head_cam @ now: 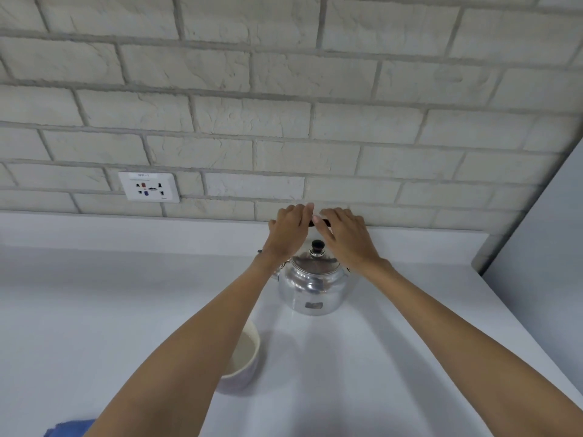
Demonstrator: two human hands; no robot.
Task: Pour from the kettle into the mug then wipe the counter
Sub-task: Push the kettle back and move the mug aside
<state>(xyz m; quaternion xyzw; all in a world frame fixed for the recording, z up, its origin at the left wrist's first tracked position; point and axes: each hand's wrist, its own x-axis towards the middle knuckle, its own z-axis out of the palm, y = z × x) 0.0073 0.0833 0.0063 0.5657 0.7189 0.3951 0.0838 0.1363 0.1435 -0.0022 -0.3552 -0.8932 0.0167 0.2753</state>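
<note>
A shiny metal kettle (310, 287) with a dark lid knob stands upright on the white counter (394, 357) near the back wall. Its dark handle arches over the top. My left hand (288, 230) and my right hand (345, 236) both rest on that handle, fingers curled over it from either side, with a short piece of handle showing between them. A white mug (244, 357) stands nearer to me, left of the kettle, partly hidden under my left forearm. A blue cloth (67, 428) lies at the bottom left edge.
A white brick wall rises right behind the kettle, with a wall socket (150, 187) to the left. A grey panel (542, 263) closes off the counter on the right.
</note>
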